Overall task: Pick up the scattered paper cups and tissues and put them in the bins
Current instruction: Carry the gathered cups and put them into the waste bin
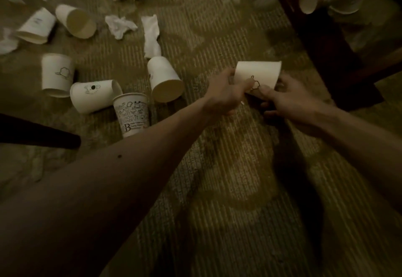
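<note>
Paper cup (258,73) held clear of the carpet (217,189), left hand (226,95) and right hand (290,101) both pinching its wall, likely bound for a bin not in view, while six more cups (166,79) and at least three crumpled tissues (120,26) lie scattered to the left.

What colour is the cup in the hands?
The cup is white, with a small dark outline drawing on its side; the head view shows it.

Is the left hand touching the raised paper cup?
Touching. The head view shows the left hand gripping the paper cup, thumb pressed on its wall.
</note>
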Action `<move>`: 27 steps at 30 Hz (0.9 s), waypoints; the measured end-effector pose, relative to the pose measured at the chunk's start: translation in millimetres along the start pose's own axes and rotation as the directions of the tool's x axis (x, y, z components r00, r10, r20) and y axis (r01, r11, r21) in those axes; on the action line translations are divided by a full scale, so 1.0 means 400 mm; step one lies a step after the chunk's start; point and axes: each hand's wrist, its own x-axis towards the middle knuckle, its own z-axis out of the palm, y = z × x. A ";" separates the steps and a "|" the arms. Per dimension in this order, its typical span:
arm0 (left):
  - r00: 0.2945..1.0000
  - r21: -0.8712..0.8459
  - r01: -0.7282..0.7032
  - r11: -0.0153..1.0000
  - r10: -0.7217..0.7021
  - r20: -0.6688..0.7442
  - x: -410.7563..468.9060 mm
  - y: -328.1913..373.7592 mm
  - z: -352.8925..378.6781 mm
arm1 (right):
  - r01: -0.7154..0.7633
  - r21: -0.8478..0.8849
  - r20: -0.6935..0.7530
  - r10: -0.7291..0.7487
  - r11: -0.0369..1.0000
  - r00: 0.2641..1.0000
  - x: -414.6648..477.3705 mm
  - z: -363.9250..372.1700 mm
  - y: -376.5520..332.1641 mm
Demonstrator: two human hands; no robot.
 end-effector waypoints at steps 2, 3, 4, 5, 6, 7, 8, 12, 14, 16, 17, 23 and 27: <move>0.999 -0.043 -0.008 0.999 0.005 -0.054 -0.016 -0.018 0.006 | -0.013 0.045 0.008 0.013 0.999 1.000 -0.027 0.035 0.014; 0.996 -0.069 -0.017 0.997 0.011 -0.084 -0.030 -0.031 0.006 | -0.024 0.080 0.004 0.024 0.996 1.000 -0.041 0.055 0.024; 0.994 -0.082 -0.022 0.996 0.013 -0.110 -0.046 -0.047 0.003 | -0.035 0.113 -0.003 0.035 0.993 0.999 -0.054 0.074 0.035; 0.991 -0.068 -0.022 0.997 0.013 -0.134 -0.063 -0.066 -0.004 | -0.042 0.130 -0.010 0.044 0.991 0.999 -0.065 0.094 0.047; 0.987 -0.030 -0.012 0.999 0.007 -0.159 -0.084 -0.084 -0.014 | -0.049 0.124 -0.012 0.051 0.991 0.999 -0.076 0.113 0.059; 0.983 0.020 0.003 1.000 0.000 -0.182 -0.107 -0.102 -0.028 | -0.057 0.103 -0.007 0.058 0.993 0.998 -0.087 0.130 0.071; 0.979 0.072 0.015 0.997 -0.001 -0.203 -0.133 -0.120 -0.045 | -0.065 0.080 0.001 0.065 0.995 0.998 -0.095 0.148 0.082; 0.984 0.283 0.032 0.959 0.020 -0.180 -0.242 -0.159 -0.126 | -0.092 0.021 0.047 0.091 0.995 0.995 -0.128 0.197 0.110; 0.938 0.466 -0.025 0.885 0.181 -0.295 -0.288 -0.162 -0.169 | -0.094 0.027 0.066 0.092 0.995 0.994 -0.145 0.214 0.113; 0.775 0.513 -0.071 0.856 0.371 -0.512 -0.316 -0.151 -0.213 | -0.090 -0.002 0.071 0.090 0.996 0.993 -0.162 0.222 0.112; 0.683 0.521 -0.070 0.851 0.422 -0.596 -0.319 -0.146 -0.236 | -0.090 -0.020 0.075 0.091 0.996 0.993 -0.169 0.224 0.112; 0.735 0.682 0.120 0.722 0.397 -0.550 -0.267 -0.131 -0.329 | -0.081 -0.106 0.116 0.093 0.991 0.989 -0.196 0.221 0.114; 0.880 0.727 0.130 0.675 0.259 -0.398 -0.237 -0.140 -0.328 | -0.058 -0.111 0.112 0.071 0.992 0.991 -0.203 0.218 0.117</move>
